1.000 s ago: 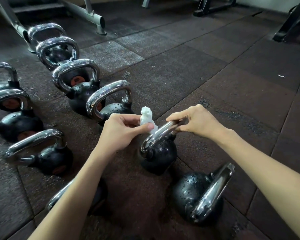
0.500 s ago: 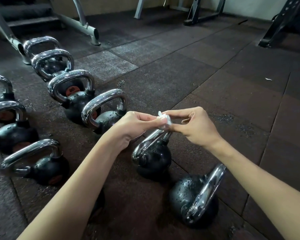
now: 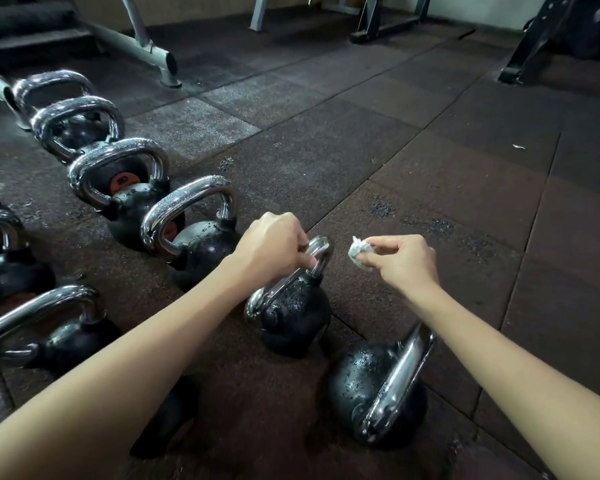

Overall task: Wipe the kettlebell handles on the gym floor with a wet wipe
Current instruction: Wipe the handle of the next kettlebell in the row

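Observation:
A small black kettlebell (image 3: 293, 317) with a chrome handle stands on the dark rubber floor in the middle of the view. My left hand (image 3: 269, 244) grips the top of that handle. My right hand (image 3: 400, 259) pinches a crumpled white wet wipe (image 3: 357, 252) just right of the handle, apart from it. Another black kettlebell (image 3: 371, 386) sits nearer me on the right, its chrome handle turned edge-on. Water drops speckle both bells.
A row of several chrome-handled kettlebells (image 3: 194, 233) runs back to the left, with more at the left edge (image 3: 39, 327). A grey machine frame (image 3: 153, 57) and dark rack feet (image 3: 520, 67) stand at the back. Rubber floor tiles (image 3: 430, 168) spread right.
The wipe passed from my left hand to my right. My left hand dropped onto the kettlebell handle and gripped it, while my right hand drew away to the right with the wipe.

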Motion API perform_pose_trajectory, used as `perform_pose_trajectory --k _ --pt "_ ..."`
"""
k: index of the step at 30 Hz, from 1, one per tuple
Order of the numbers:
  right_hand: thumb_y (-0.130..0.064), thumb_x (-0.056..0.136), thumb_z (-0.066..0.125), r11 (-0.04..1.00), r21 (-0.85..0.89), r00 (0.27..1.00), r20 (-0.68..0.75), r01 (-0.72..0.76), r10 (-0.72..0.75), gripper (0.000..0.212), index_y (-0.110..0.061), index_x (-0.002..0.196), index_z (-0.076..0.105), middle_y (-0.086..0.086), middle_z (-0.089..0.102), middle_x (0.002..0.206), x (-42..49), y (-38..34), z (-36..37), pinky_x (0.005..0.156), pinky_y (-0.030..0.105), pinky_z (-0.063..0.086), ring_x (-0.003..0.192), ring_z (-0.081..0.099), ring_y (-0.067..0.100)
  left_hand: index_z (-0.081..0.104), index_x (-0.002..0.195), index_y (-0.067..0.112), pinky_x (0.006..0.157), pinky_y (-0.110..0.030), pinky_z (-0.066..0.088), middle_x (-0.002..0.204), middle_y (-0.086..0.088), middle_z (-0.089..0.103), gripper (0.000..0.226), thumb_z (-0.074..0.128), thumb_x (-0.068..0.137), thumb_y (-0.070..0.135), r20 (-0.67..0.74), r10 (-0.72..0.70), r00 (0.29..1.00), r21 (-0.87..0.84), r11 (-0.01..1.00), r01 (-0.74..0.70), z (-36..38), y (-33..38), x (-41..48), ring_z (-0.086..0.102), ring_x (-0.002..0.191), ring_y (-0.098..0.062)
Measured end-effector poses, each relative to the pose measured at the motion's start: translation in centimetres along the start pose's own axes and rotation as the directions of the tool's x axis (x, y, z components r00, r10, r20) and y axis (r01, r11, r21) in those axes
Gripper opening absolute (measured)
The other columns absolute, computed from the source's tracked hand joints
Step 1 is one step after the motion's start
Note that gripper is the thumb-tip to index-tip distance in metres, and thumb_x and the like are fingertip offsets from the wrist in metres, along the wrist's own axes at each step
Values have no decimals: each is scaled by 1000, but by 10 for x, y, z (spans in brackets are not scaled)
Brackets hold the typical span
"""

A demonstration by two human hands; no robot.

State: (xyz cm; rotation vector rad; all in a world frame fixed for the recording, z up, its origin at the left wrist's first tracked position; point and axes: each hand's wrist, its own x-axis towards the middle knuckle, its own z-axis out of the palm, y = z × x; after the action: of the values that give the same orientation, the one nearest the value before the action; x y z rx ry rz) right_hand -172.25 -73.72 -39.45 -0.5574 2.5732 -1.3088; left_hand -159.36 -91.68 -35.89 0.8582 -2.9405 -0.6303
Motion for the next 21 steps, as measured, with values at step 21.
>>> perform_pose_trajectory --k 21 --pt "-29 77 82 983 -131 990 46 -127 133 9 -22 83 80 1 76 88 22 -21 105 74 30 57 89 71 22 81 109 37 99 -29 54 111 11 78 35 84 79 54 66 -100 993 -208 972 112 -32 -59 24 68 106 -8"
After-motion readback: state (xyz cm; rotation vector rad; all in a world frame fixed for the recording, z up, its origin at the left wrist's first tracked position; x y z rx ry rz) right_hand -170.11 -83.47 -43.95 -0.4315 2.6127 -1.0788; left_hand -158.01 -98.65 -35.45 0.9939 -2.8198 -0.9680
